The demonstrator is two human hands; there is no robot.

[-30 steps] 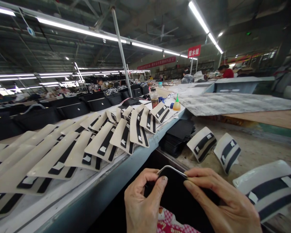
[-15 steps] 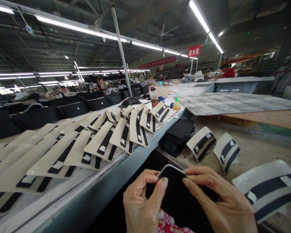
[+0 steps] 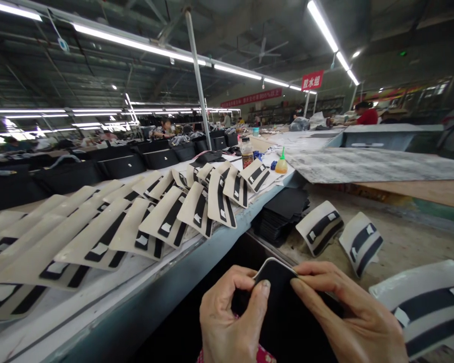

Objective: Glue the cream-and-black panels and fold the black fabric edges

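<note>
Between my hands is a black panel [image 3: 283, 312] with a pale edge and a rounded corner pointing away from me. My left hand [image 3: 234, 307] pinches its left edge between thumb and forefinger. On the other side of the corner, my right hand [image 3: 348, 307] pinches the edge in the same way. The panel's lower part fades into the dark below. To the right, a curved cream piece with black strips [image 3: 427, 302] lies on the bench, close to my right hand. Two smaller pieces of that kind [image 3: 320, 228] lie farther back.
Many cream pieces with black strips [image 3: 162, 214] overlap along the left table. A stack of black sheets [image 3: 280, 214] sits at the bench's back. Beyond are a glue bottle [image 3: 282, 164], a jar [image 3: 246, 154] and a grey-smeared board [image 3: 363, 164]. A person in red [image 3: 366, 115] works far off.
The whole view has shifted slightly, so the scene and my hands appear a little farther right and lower. Both hands keep their pinch on the panel's corner.
</note>
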